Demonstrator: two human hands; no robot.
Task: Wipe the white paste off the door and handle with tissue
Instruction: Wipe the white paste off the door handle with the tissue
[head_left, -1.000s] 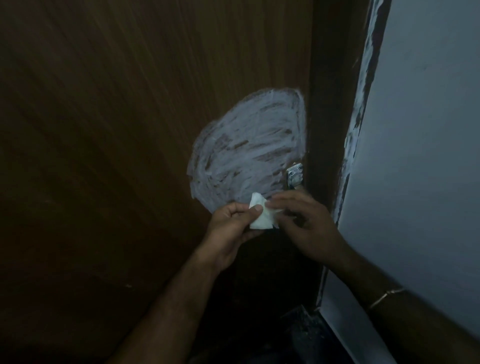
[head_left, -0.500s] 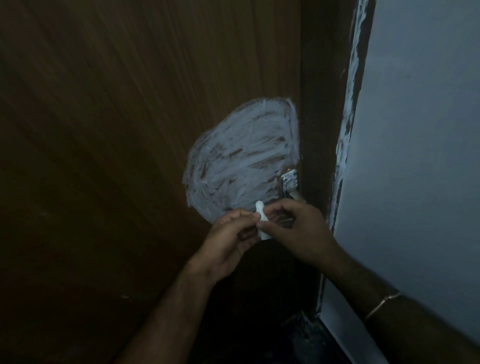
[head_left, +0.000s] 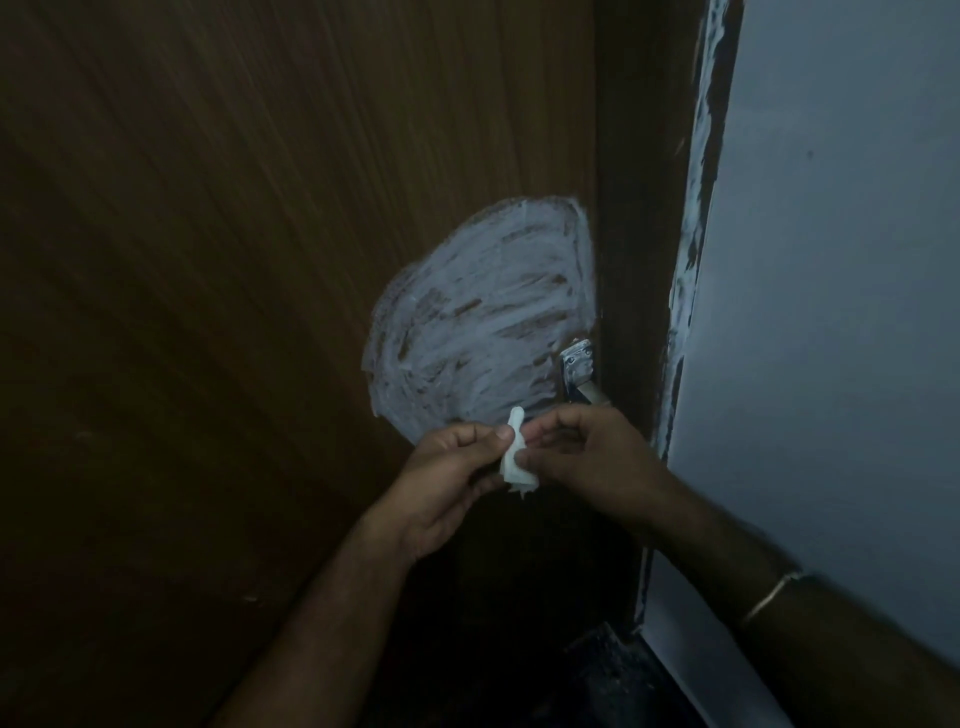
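A dark brown wooden door (head_left: 234, 260) fills the left of the view. A broad patch of smeared white paste (head_left: 483, 312) covers it near its right edge. Right of the patch, a metal handle plate (head_left: 577, 362) also carries paste; the rest of the handle is hidden behind my right hand. Just below the patch, a small crumpled white tissue (head_left: 515, 460) is pinched between both hands. My left hand (head_left: 447, 483) grips its left side with thumb and fingers. My right hand (head_left: 587, 462) pinches its right side.
A dark door frame (head_left: 639, 208) runs vertically right of the door. A pale wall (head_left: 841, 312) fills the right side, with white smears along its edge (head_left: 698, 156). The floor below is dark. A thin bracelet (head_left: 769, 595) sits on my right wrist.
The tissue has been folded from a flatter piece into a narrow crumpled wad between both hands. The hands stayed just below the paste patch.
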